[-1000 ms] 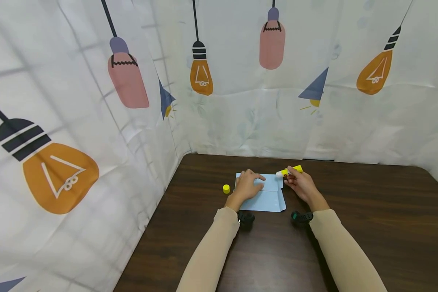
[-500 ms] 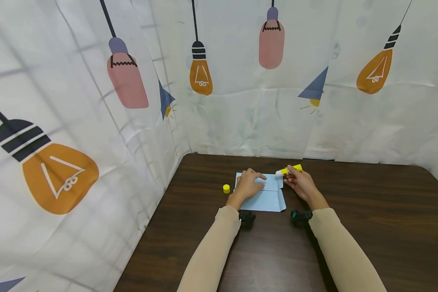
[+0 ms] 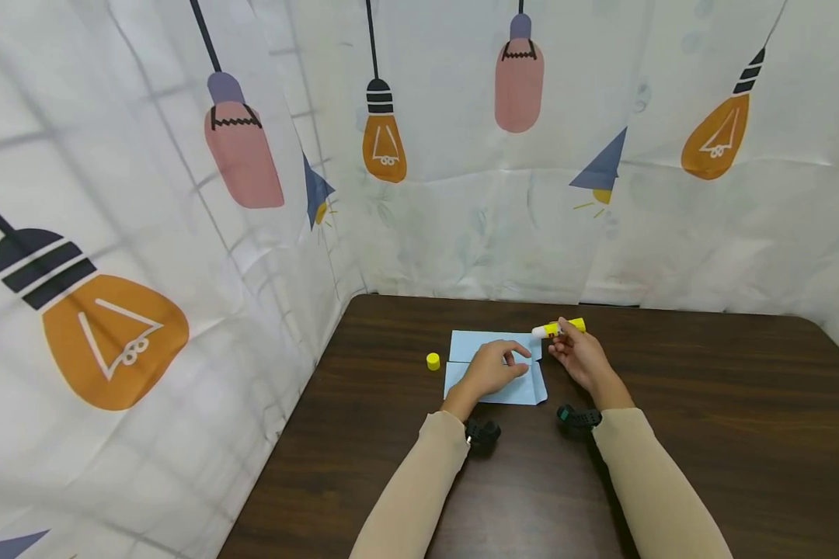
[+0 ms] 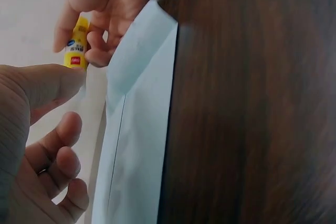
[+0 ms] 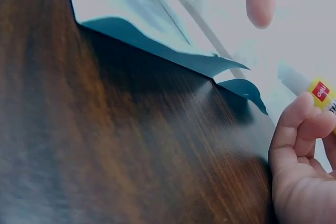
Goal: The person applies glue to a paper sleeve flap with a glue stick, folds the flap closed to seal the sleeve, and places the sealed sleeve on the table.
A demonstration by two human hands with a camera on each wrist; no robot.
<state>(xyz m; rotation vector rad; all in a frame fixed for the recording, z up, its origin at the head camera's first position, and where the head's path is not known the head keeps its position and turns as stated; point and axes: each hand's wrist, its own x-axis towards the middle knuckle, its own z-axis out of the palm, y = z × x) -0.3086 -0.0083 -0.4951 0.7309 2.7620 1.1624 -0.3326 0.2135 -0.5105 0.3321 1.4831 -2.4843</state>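
Note:
A yellow glue stick [image 3: 551,330] with its white end bare is pinched in my right hand [image 3: 583,365]. The white end points left, at the far right corner of a light blue sheet of paper [image 3: 470,346]; whether it touches is not clear. Creases cross the sheet, and flaps [image 5: 239,86] along its right edge stand up a little from the table. My left hand [image 3: 491,368] hovers over the middle of the paper, thumb out and fingers loosely bent, holding nothing. A yellow cap [image 3: 433,361] stands on the table just left of the sheet.
The dark wooden table [image 3: 706,419] extends on both sides of the paper. A white curtain [image 3: 447,233] printed with lamps hangs behind the table and along its left side. Black straps with cameras [image 3: 579,416] sit at both wrists.
My left hand has lifted off the paper's left part and moved right and nearer to me. The glue stick in my right hand has shifted slightly to the right.

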